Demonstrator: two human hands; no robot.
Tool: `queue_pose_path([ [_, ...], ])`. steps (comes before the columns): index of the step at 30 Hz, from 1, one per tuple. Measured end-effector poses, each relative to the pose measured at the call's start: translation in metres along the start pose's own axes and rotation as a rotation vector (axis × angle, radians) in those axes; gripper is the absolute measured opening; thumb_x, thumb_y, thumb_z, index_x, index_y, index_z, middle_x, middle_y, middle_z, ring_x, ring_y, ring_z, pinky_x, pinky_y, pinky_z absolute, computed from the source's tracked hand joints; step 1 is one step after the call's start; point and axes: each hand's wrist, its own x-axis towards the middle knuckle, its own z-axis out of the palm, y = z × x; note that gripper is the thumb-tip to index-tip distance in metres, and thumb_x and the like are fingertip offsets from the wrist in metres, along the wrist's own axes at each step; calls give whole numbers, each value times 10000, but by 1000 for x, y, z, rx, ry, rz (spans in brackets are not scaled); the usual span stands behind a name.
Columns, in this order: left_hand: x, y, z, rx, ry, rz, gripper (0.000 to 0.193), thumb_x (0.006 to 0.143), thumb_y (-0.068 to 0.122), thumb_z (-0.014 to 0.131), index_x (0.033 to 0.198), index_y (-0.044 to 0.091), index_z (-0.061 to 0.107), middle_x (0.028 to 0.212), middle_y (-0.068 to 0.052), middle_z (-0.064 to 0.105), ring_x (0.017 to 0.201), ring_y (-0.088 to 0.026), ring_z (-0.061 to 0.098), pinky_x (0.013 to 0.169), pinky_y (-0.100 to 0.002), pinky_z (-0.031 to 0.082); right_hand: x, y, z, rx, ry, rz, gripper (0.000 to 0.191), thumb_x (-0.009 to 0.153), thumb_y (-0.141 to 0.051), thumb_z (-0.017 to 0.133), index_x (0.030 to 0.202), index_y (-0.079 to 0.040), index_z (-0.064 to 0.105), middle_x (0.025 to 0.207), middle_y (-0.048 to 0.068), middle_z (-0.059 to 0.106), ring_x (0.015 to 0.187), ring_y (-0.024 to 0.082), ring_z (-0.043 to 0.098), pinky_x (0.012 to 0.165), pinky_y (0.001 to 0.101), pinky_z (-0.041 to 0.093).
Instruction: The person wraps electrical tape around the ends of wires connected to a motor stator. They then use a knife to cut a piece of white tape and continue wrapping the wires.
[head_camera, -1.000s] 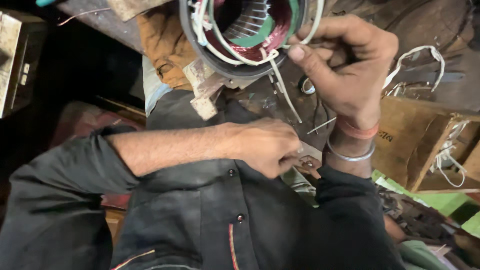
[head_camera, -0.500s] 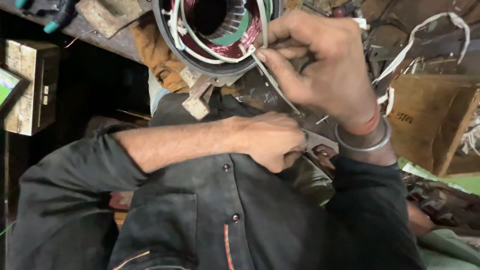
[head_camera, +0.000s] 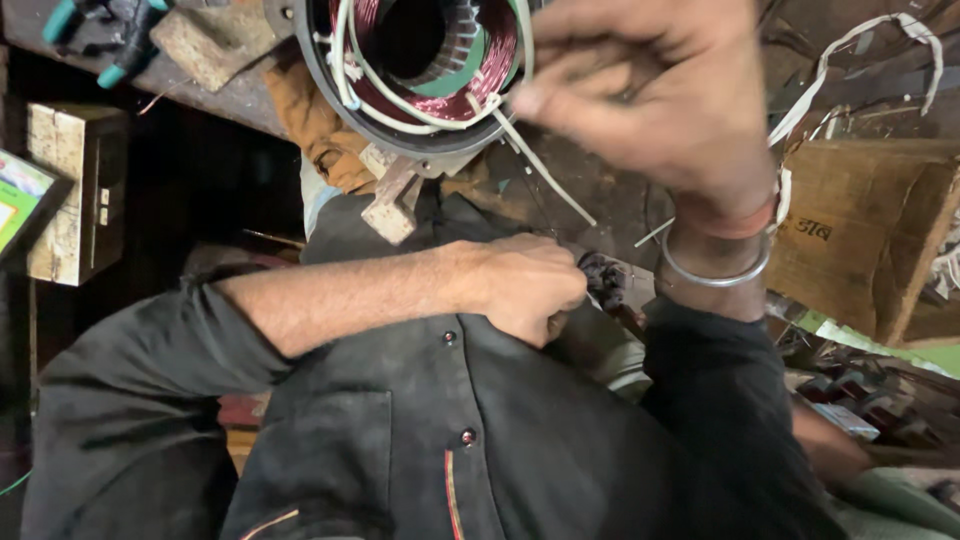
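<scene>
Right hand (head_camera: 650, 100) is up at the top centre of the frame, blurred, fingers pinched together right beside the stator (head_camera: 425, 70), which sits at the top edge on the surface (head_camera: 590, 195). What exactly the fingertips are pinching is lost in the blur, so I cannot tell whether they grip a lead or just press against each other. The stator shows a dark metal ring, copper-red windings inside and a green liner, with white leads (head_camera: 360, 80) looped across its face. One white sleeve (head_camera: 545, 170) runs down and to the right from the ring, passing under the right hand towards the middle of the frame. A metal bangle (head_camera: 715, 275) and a reddish band circle the right wrist. Left hand (head_camera: 525, 285) sits mid-frame, below the stator, curled into a loose fist against the dark shirt (head_camera: 400, 440); something small and dark (head_camera: 603, 280) lies just beside its knuckles, too unclear to name, and whether the fist holds anything is hidden. A wooden block (head_camera: 395, 205) props the ring from below. Upper left, teal-handled pliers (head_camera: 100, 35) lie on the surface edge. Far right, a cardboard box (head_camera: 860, 230) stands with white wire (head_camera: 860, 40) trailing above it.
</scene>
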Motion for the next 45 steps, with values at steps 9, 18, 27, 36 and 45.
queue_pose_path([
  [9, 7, -3, 7, -68, -81, 69, 215, 692, 205, 706, 721, -8, 705, 706, -244, 659, 706, -434, 667, 603, -544, 500, 11, 0, 12, -138, -10, -80, 89, 1024, 58, 759, 1067, 50, 682, 946, 32, 705, 786, 11, 621, 671, 148, 504],
  [18, -12, 67, -38, 195, 73, -296, 591, 954, 525, 563, 723, 7, 730, 688, -193, 685, 675, -421, 693, 614, -522, 565, -20, 36, -8, 50, 256, -31, 44, 1025, -18, 723, 1051, -8, 689, 885, 31, 729, 746, 88, 700, 654, 211, 569],
  [27, -131, 68, -143, 788, 856, -173, 143, 1014, 162, 741, 1063, 33, 700, 925, -100, 684, 796, -287, 670, 690, -403, 503, -64, 88, 48, 384, 93, 287, 188, 983, -63, 761, 1129, 47, 719, 953, 66, 760, 849, 72, 727, 740, 218, 590],
  [36, -129, 4, -130, 897, 1055, -176, 137, 958, 8, 759, 1045, 57, 664, 891, -101, 619, 815, -297, 629, 721, -394, 458, -46, 76, 66, 260, 157, 310, 122, 973, -47, 776, 1043, 49, 747, 815, 16, 688, 702, 23, 612, 585, 186, 454],
  [45, -116, 17, -129, 943, 1134, -238, 229, 913, -42, 754, 1098, 76, 684, 878, -93, 558, 826, -294, 583, 723, -405, 452, -45, 66, 53, -118, 88, 198, 62, 979, -44, 684, 980, 18, 686, 781, 9, 637, 611, 8, 526, 522, 208, 403],
])
